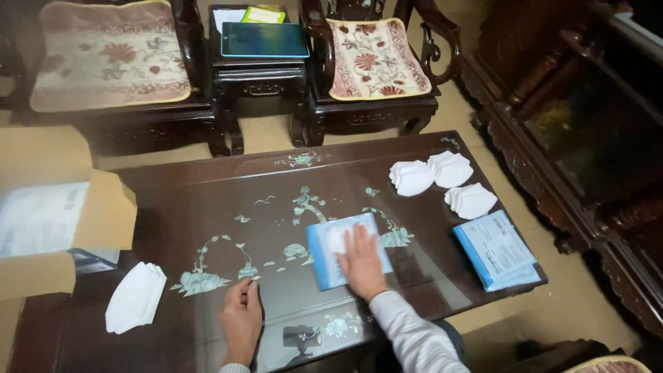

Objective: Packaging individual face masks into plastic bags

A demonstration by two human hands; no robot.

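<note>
The right hand (360,261) lies flat, fingers spread, pressing a blue-edged packet (345,250) onto the middle of the dark inlaid table (207,193); it grips nothing. The left hand (241,319) rests on bare glass near the front edge, fingers together and empty. The step looks like smoothing or sealing a filled packet, and moving it on would call for pinching an edge. A stack of packets (496,250) lies well to the right, folded white masks (442,178) beyond, one mask pile (135,298) at left beside an open cardboard box (55,214); nothing blocks either hand
</note>
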